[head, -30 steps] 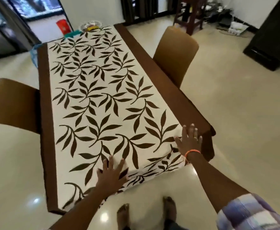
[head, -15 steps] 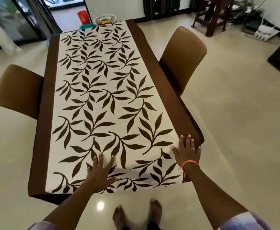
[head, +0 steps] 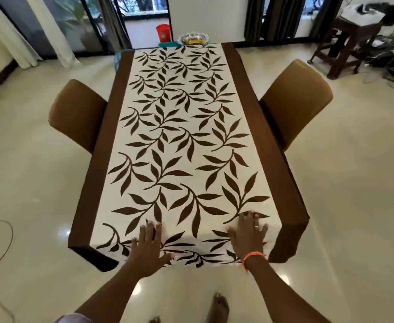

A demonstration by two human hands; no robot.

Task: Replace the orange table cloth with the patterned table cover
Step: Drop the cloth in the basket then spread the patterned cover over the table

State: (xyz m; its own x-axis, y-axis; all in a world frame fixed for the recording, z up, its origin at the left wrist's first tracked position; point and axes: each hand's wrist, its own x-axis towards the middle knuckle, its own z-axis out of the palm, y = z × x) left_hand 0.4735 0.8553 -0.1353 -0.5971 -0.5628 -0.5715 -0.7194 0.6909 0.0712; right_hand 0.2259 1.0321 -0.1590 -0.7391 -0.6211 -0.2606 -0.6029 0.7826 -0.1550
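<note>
— Pressing flat, the left hand (head: pixel 148 249) lies with straight fingers on the patterned table cover (head: pixel 179 148) at the counter's near edge; nothing is held in its grip.
— And the right hand (head: pixel 249 234)?
— Same: fingers spread, palm down, nearer the brown border. A hard sideways sweep could drag the cover askew or bunch it.
— Any orange cloth?
— None visible. The far end is hard to make out behind a bowl (head: pixel 194 38), and the overhang below the hands is hidden.

table hidden under patterned table cover (head: pixel 179 145), bowl (head: pixel 194 38) contents unclear
</note>
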